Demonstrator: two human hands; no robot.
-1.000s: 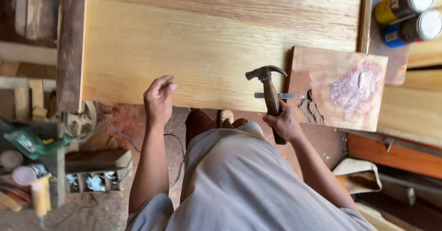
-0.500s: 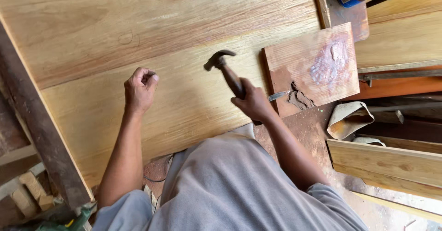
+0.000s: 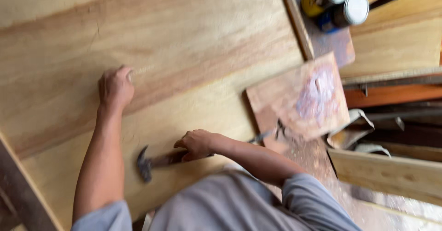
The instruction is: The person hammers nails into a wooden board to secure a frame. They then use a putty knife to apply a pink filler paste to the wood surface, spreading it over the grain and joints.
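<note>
- The wooden panel (image 3: pixel 152 51), made of wide pale boards with a darker band through the middle, fills most of the view; it looks stiff and heavy, a thing that would need gripping by its edges with both hands.
- A smaller reddish board (image 3: pixel 304 97) with a whitish smear lies over the panel's right edge, and loose planks (image 3: pixel 391 176) sit further right.
- Two cans (image 3: pixel 336 3), one yellow and one blue, stand on a ledge near the top right, touching each other.
- The left hand (image 3: pixel 115 87) rests on the panel near the dark band, fingers curled under; whether it pinches a nail or anything else cannot be told.
- The right hand (image 3: pixel 197 144) is closed around the handle of a claw hammer (image 3: pixel 154 162), which lies low over the panel's near edge, head pointing left.
- The hammer looks head-heavy and rigid, with a smooth wooden handle; the grip sits well back from the head.
- Motion blur softens the hammer head and the small metal items (image 3: pixel 271 134) by the reddish board, so their kind stays unclear.
- The person's grey shirt hides the panel's near edge, and the frame cuts off its other ends.
</note>
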